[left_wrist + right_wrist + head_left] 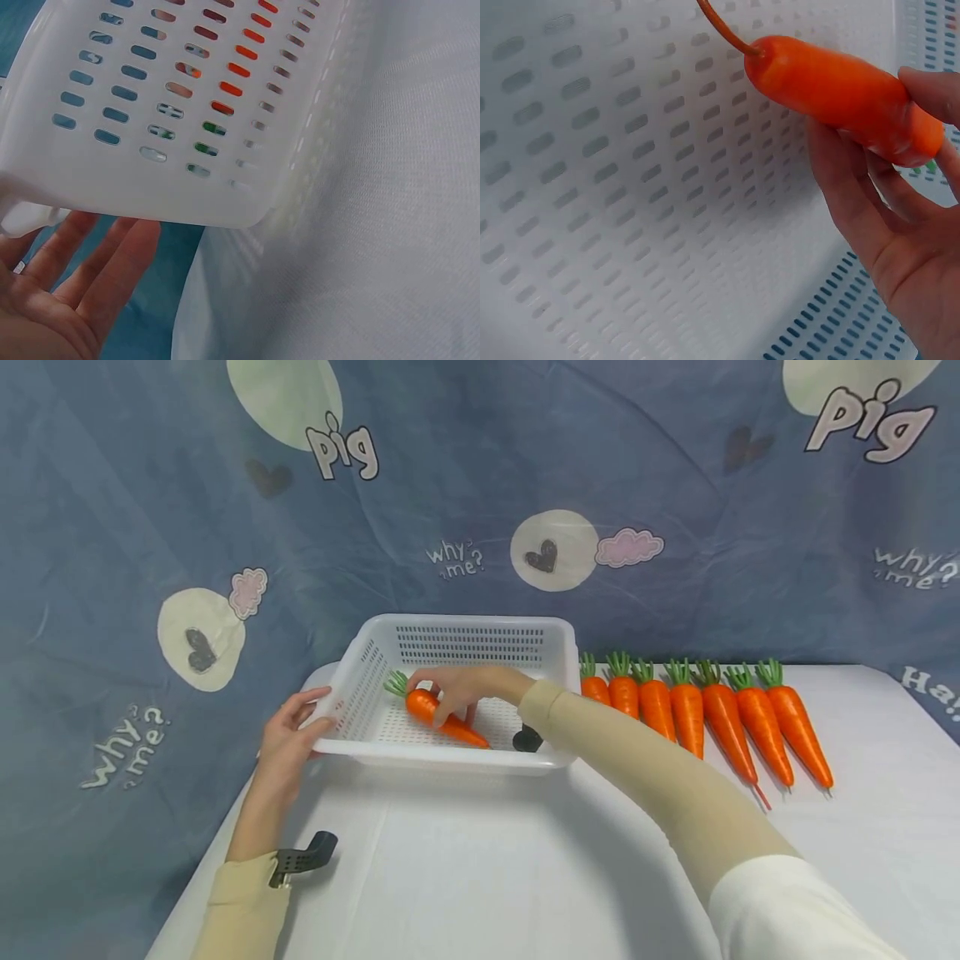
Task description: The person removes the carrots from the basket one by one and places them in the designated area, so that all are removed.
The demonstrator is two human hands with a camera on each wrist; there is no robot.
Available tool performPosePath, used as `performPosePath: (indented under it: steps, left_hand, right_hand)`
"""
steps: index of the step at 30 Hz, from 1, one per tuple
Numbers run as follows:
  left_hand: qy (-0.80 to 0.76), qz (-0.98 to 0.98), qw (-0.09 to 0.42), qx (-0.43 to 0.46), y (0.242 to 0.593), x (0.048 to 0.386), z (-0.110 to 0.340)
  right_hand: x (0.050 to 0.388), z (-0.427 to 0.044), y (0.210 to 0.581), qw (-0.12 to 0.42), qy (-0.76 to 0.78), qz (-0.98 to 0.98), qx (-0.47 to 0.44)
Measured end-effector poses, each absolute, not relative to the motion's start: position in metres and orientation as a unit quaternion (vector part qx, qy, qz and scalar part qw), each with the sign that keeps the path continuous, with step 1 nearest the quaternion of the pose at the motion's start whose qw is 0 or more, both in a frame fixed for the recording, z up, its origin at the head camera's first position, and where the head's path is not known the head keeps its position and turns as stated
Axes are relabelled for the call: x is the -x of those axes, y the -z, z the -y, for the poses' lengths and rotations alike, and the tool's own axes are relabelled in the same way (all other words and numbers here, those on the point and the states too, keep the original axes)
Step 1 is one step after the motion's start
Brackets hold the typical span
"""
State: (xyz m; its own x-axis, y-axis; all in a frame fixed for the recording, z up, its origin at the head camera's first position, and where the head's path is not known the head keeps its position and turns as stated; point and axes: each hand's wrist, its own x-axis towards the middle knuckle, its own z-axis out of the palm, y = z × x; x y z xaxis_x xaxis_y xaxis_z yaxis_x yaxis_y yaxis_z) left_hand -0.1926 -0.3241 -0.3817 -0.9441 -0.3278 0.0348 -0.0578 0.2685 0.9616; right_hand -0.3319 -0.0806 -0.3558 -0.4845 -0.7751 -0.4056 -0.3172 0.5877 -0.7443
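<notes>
A white plastic basket (450, 760) with slotted walls stands at the back of the table. My left hand (288, 731) holds its left rim; in the left wrist view the fingers (112, 277) reach under the rim beside the end wall. Inside the basket, my right hand (457, 689) grips an orange carrot (423, 706) with green leaf stubs. The carrot lies slantwise, leaves to the back left and thin tip to the front right. Close up, the right wrist view shows the thumb on one side of the carrot (832, 86) and fingers on the other.
Several more carrots (720, 718) lie side by side right of the basket, leaves toward the back, partly behind the right sleeve (637, 760). A white cloth covers the table (450, 868). A blue printed curtain (450, 485) hangs behind. Black wrist cameras sit on both wrists.
</notes>
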Motion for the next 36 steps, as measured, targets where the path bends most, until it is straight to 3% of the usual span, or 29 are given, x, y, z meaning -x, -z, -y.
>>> performPosePath:
  steps: [10, 36]
  left_hand:
    - [0.596, 0.785, 0.115, -0.122, 0.381, 0.191, 0.323]
    - [0.596, 0.786, 0.113, -0.118, 0.384, 0.193, 0.326]
  right_hand:
    - [0.330, 0.069, 0.350, 0.363, 0.316, -0.796, 0.366]
    - [0.327, 0.040, 0.316, 0.259, 0.416, -0.779, 0.391]
